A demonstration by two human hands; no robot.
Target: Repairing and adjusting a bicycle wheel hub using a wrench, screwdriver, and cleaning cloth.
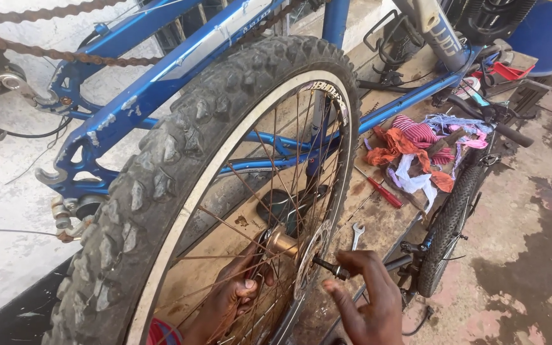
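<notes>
From the head view, you had a bicycle wheel [225,191] standing upright in front of you, its knobby tyre [161,179] arching from lower left to upper right and its hub [283,244] low in the middle. The axle [327,266] ran through that hub, its long axis pointing out of the wheel toward your right and slightly down. Your right hand [368,300] was on that outer side, thumb and fingers partly closed and pinched around the dark nut at the axle's tip; the other fingers curled loosely. Your left hand [234,297] reached in from the far side, behind the spokes, with its fingers wrapped close against the hub, though the spokes hid exactly what it gripped. So the two hands faced each other along the axle, the right one nearer the free end. Beyond the wheel, on the wooden desk [378,223], lay a small spanner [356,235], a red-handled screwdriver [383,191] and a heap of coloured rags [416,150]. A blue bicycle frame [161,83] stood behind.
</notes>
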